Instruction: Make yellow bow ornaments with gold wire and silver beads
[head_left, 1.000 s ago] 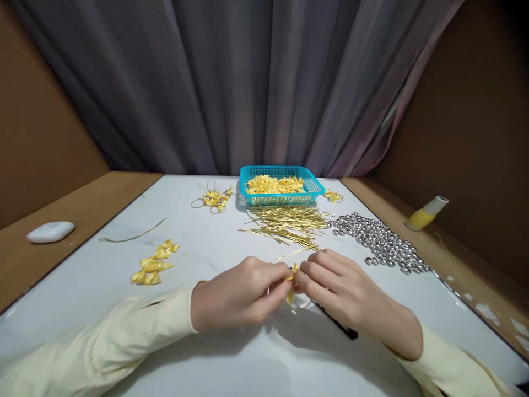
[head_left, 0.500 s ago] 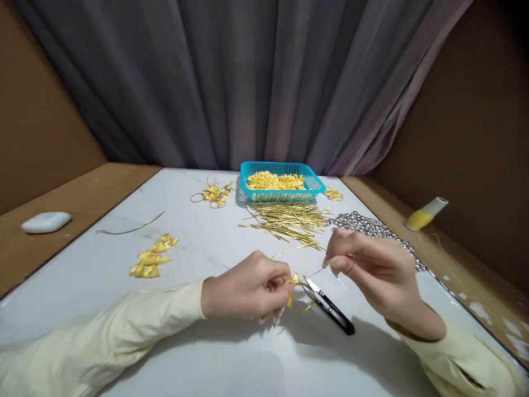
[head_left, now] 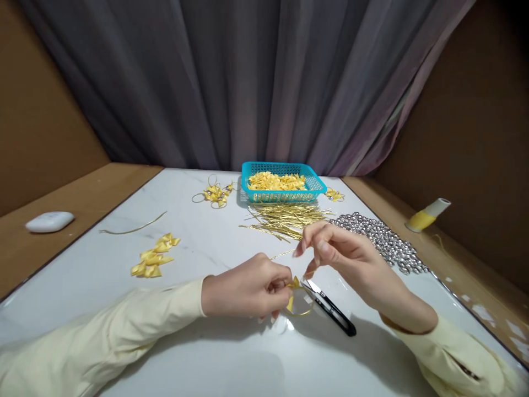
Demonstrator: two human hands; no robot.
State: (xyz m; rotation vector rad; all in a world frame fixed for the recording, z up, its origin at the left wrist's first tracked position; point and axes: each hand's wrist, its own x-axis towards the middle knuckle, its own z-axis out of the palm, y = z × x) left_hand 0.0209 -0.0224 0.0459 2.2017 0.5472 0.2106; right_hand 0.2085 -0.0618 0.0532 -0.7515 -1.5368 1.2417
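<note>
My left hand [head_left: 252, 286] is closed on a yellow ribbon piece [head_left: 291, 302], which has a thin gold loop hanging at its right side. Just up and to the right, my right hand [head_left: 351, 262] hovers with its fingers bent and partly spread; a thread between them cannot be made out. Black-handled snips [head_left: 336, 314] lie on the white table beside the ribbon piece, their blades pointing toward it. Gold wire strips [head_left: 285, 218] are piled beyond my hands. A small heap of yellow ribbon bows [head_left: 152, 256] rests to the left.
A blue basket [head_left: 285, 197] of yellow bows stands at the back. Silver beads [head_left: 382, 237] spread along the right side. Finished-looking looped pieces [head_left: 217, 193] lie back left, a thread spool [head_left: 427, 215] at far right, a white case [head_left: 49, 221] at far left.
My right hand has moved left, closer to my left hand, and its pinched fingers have spread. The gold loop now shows rounder below the ribbon piece. My left hand has hardly moved.
</note>
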